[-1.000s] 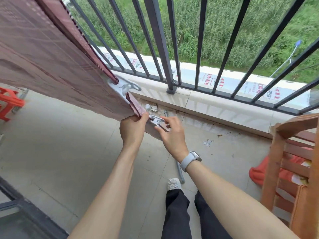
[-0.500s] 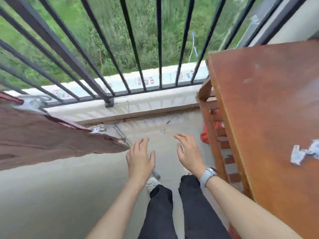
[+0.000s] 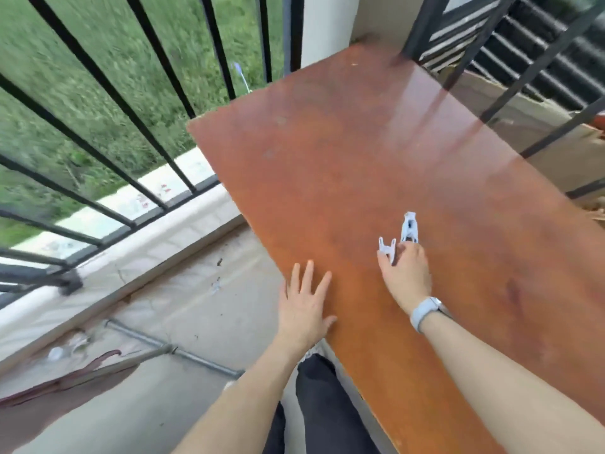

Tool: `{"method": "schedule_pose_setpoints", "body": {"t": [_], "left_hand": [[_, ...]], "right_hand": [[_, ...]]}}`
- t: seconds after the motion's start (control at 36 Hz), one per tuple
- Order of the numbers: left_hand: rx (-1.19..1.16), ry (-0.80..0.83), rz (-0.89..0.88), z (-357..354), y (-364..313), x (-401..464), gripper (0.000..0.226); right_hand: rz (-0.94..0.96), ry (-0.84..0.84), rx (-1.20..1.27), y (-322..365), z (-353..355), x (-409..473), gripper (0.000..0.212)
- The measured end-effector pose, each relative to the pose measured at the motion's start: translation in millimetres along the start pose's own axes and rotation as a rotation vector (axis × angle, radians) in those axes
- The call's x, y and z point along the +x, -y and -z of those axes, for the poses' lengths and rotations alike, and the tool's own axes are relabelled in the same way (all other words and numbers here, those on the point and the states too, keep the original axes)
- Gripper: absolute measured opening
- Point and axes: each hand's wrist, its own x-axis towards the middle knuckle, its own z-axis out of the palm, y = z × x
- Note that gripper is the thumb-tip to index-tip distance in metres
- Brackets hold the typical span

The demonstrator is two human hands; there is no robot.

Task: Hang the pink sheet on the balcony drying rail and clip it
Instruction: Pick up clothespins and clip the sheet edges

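Only a corner of the pink sheet (image 3: 49, 398) shows at the lower left, with a blurred white clip (image 3: 73, 344) on its upper edge. My right hand (image 3: 406, 276) lies on the orange-brown table (image 3: 360, 152) and pinches a white clothes clip (image 3: 387, 250) between thumb and forefinger. A second white clip (image 3: 409, 228) stands on the table right at that hand's fingertips. My left hand (image 3: 306, 303) is spread flat with straight fingers over the table's near edge and holds nothing.
Black balcony railing bars (image 3: 108, 93) run across the upper left above a pale ledge (image 3: 137, 253). A grey metal pole (image 3: 183, 353) lies on the tiled floor beside my legs. Dark slatted shutters (image 3: 530, 44) stand behind the table.
Both hands have left the sheet and its clip. My view has swung right to the table, where my right hand has taken hold of a white clip; my left hand hovers open.
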Motion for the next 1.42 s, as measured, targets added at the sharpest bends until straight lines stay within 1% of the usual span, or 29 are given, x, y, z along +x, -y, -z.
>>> {"method": "schedule_pose_setpoints", "body": {"t": [0.08,0.19,0.25,0.31,0.36,0.39,0.5,0.61,0.69,0.75,0.81,0.86,0.89,0.94,1.0,1.06,1.11,1.22,1.33,1.42], "left_hand": [[0.011,0.040,0.029,-10.3,0.3,6.3,0.085],[0.025,0.059,0.041,-8.2,4.2,2.5,0.084],[0.005,0.072,0.052,-3.7,3.4,0.0,0.080],[-0.001,0.061,0.086,1.4,3.3,-5.7,0.073],[-0.006,-0.001,0.142,6.7,8.5,-15.6,0.065],[-0.018,-0.046,0.186,7.8,15.4,-23.4,0.062],[-0.010,-0.301,0.374,10.4,72.1,-73.8,0.058],[-0.110,-0.418,0.606,16.6,144.0,-156.2,0.048],[-0.137,-0.542,0.771,14.7,194.9,-239.1,0.045],[-0.193,-0.596,0.883,7.1,223.5,-301.1,0.044],[-0.263,-0.690,0.995,-7.4,248.6,-370.0,0.047],[-0.299,-0.776,1.118,-26.3,272.4,-441.5,0.045],[-0.291,-0.791,1.156,-32.3,280.9,-466.4,0.044],[-0.330,-0.820,1.317,-60.6,303.3,-553.2,0.044],[-0.384,-0.846,1.411,-72.7,316.4,-595.6,0.045],[-0.446,-0.898,1.549,-90.7,325.0,-664.7,0.045],[-0.471,-0.959,1.662,-101.5,330.2,-717.9,0.042],[-0.450,-1.029,1.798,-111.2,348.5,-799.0,0.040],[-0.426,-1.136,1.827,-112.1,393.4,-867.6,0.042],[-0.366,-1.177,1.838,-105.3,439.8,-920.8,0.043]], "right_hand": [[-0.021,0.044,0.042,1.4,-8.6,7.6,0.039],[0.029,0.069,0.097,2.4,-17.3,5.9,0.030],[0.075,0.106,0.181,5.9,-17.7,-1.9,0.029],[0.125,0.165,0.242,14.2,-17.9,-14.7,0.036],[0.182,0.237,0.249,26.1,-19.5,-30.7,0.046],[0.217,0.282,0.246,33.3,-22.2,-39.7,0.047],[0.422,0.439,0.186,71.1,-42.8,-82.6,0.041],[0.653,0.588,0.083,125.1,-72.9,-146.0,0.034],[0.804,0.675,0.011,169.2,-99.2,-214.0,0.030],[0.930,0.718,-0.006,195.9,-116.9,-266.0,0.030],[1.041,0.788,-0.020,219.5,-134.9,-327.9,0.031],[1.111,0.849,-0.024,239.6,-152.1,-391.8,0.035],[1.132,0.868,-0.030,246.9,-156.3,-414.3,0.036],[1.252,0.930,-0.060,262.0,-180.2,-495.4,0.034],[1.301,0.938,-0.094,272.5,-188.8,-534.7,0.032],[1.401,0.966,-0.135,282.7,-206.7,-605.6,0.035],[1.505,1.005,-0.121,296.7,-216.2,-669.1,0.036],[1.670,1.155,-0.082,326.9,-230.7,-776.9,0.039],[1.784,1.231,-0.082,365.8,-259.2,-871.2,0.046],[1.859,1.249,-0.047,402.8,-280.5,-944.6,0.044]]}}
